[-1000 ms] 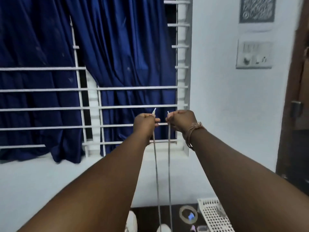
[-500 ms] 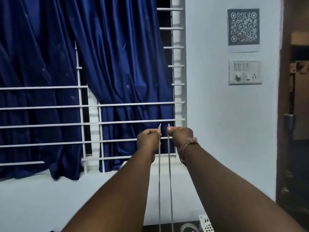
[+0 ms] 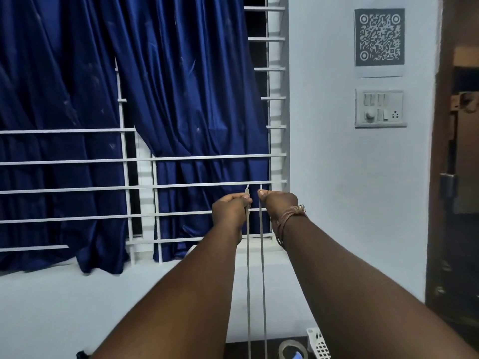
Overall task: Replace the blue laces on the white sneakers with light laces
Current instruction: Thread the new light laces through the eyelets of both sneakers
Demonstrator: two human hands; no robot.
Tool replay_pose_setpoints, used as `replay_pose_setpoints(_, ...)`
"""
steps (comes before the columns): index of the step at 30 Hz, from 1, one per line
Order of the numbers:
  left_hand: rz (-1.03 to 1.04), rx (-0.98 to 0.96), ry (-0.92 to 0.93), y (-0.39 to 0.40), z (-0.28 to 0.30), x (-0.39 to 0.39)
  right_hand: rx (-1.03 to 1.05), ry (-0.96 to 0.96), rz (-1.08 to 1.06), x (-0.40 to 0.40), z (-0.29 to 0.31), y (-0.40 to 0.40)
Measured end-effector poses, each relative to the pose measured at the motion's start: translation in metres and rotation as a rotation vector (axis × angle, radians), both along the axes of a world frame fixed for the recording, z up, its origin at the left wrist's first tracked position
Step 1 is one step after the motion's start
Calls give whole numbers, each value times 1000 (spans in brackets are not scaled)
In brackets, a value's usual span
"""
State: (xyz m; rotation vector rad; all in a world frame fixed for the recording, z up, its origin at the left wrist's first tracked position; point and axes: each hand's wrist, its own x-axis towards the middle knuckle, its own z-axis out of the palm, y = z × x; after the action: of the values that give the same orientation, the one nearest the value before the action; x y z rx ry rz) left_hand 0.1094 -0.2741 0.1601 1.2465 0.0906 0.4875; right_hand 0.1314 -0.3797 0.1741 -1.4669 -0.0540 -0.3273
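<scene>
Had both arms stretched out and raised in front of the window here. My left hand (image 3: 231,209) was curled into a fist around one end of the light lace (image 3: 248,268), with the tip poking up just above the knuckles. My right hand (image 3: 278,203) pinched the other end of the lace between thumb and fingers, right beside the left hand but not touching it. The two strands hung straight down, side by side and taut, between my forearms and ran out of the bottom of the shot, so I couldn't see the sneakers at all. There was a thread band (image 3: 287,218) around my right wrist.

Far behind the hands were the blue curtain (image 3: 168,99) and the white window bars (image 3: 77,189). On the wall to the right sat a QR code sheet (image 3: 379,40) with a switch panel (image 3: 380,108) under it. Near the bottom edge I could see a tape roll (image 3: 286,346) and the corner of a white basket (image 3: 318,343).
</scene>
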Motion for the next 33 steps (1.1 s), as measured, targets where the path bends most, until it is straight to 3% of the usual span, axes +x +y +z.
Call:
replay_pose_setpoints(4,7,56,-6,2,-6,-2,-26,-18,27,-6,-7,-3)
replay_pose_setpoints(7,66,265,33,13,-38,-3,-52,22,51,-11,-38,-13)
replay_pose_setpoints(14,177,918,307,45,-191,-13,-278,146,134,-19,-177,-27)
replay_pose_setpoints(18,41,1111,461,54,-281,-27,-631,234,187,-23,-271,-29)
replay_pose_setpoints(20,-22,1122,521,50,-315,-40,-718,296,193,-32,-311,-27)
replay_pose_setpoints(25,-16,1114,697,42,-379,-60,-643,424,264,-48,-376,-17)
replay_pose_setpoints(29,-43,1096,792,43,-421,-59,-849,390,201,-55,-390,-9)
replay_pose_setpoints(33,-171,947,820,39,-442,-49,-1039,273,99,-66,-393,-9)
